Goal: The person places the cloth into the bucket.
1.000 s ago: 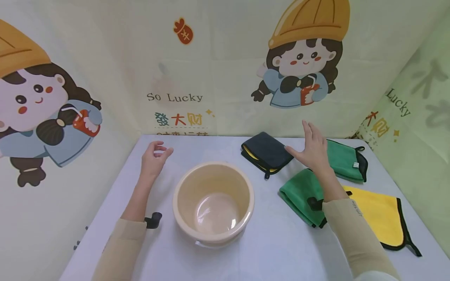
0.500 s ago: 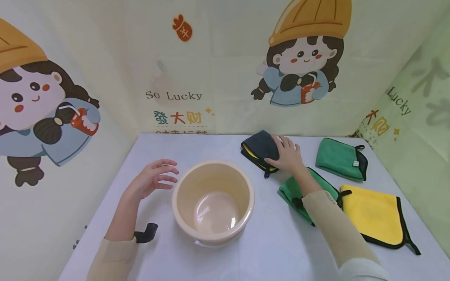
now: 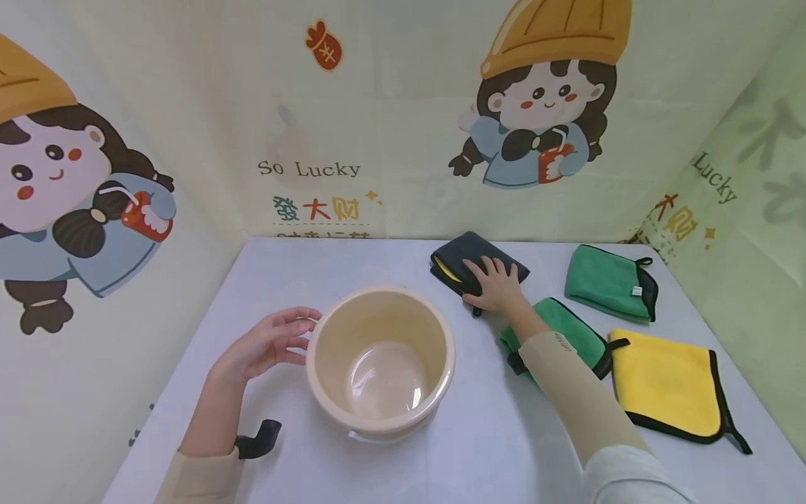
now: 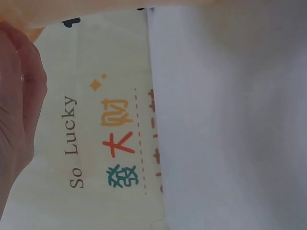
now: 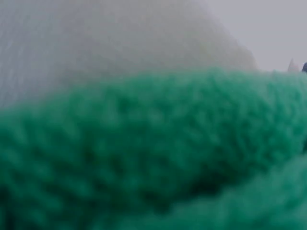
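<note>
My right hand point(image 3: 496, 287) lies with spread fingers over the front of a folded dark navy towel point(image 3: 462, 252), whose yellow inner side shows at its left edge. Beneath my right wrist is a folded green towel point(image 3: 569, 329); its pile point(image 5: 192, 139) fills much of the right wrist view. On the left, my left hand point(image 3: 272, 343) has loosely bent fingers, tips right at the rim of a cream bucket point(image 3: 317, 378). The bucket's inside holds nothing. In the left wrist view, my left hand point(image 4: 21, 96) is at the left edge, beside the bucket wall point(image 4: 110, 12).
A second green towel point(image 3: 604, 283) lies at the back right. In front of it is a yellow towel point(image 3: 667, 385) with black edging and a loop. The white table point(image 3: 478, 434) meets a printed cloth backdrop point(image 3: 403, 140) behind and at both sides.
My right hand has come down and leftward from above the towels onto the dark navy one. My left hand has lowered and turned toward the bucket's rim. The towels stay in place.
</note>
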A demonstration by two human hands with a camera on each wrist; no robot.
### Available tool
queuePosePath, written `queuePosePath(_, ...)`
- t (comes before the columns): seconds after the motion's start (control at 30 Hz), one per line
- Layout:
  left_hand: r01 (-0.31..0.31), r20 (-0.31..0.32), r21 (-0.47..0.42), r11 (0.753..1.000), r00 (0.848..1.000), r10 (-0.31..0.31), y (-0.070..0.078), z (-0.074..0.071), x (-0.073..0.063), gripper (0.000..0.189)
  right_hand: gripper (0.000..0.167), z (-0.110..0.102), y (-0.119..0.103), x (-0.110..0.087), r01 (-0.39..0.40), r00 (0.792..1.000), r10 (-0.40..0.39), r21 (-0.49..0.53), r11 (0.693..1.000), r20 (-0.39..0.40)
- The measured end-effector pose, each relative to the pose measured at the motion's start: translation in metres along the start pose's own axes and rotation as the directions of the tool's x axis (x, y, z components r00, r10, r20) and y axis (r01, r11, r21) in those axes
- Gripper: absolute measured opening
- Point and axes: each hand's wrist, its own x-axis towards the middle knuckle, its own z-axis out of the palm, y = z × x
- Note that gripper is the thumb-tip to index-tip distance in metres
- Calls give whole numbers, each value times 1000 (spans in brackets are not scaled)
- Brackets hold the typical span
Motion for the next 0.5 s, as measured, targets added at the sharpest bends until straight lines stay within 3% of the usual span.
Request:
queuePosePath(0.3, -16, 38, 4, 1000, 999, 16, -1, 4, -4, 26, 74, 3, -4, 6, -15, 999, 17, -31, 999, 44)
queuePosePath(0.5, -7, 1, 46, 999, 1000, 7, -2, 8, -4, 30, 64, 6, -4, 10, -21, 999, 23, -67, 998, 28)
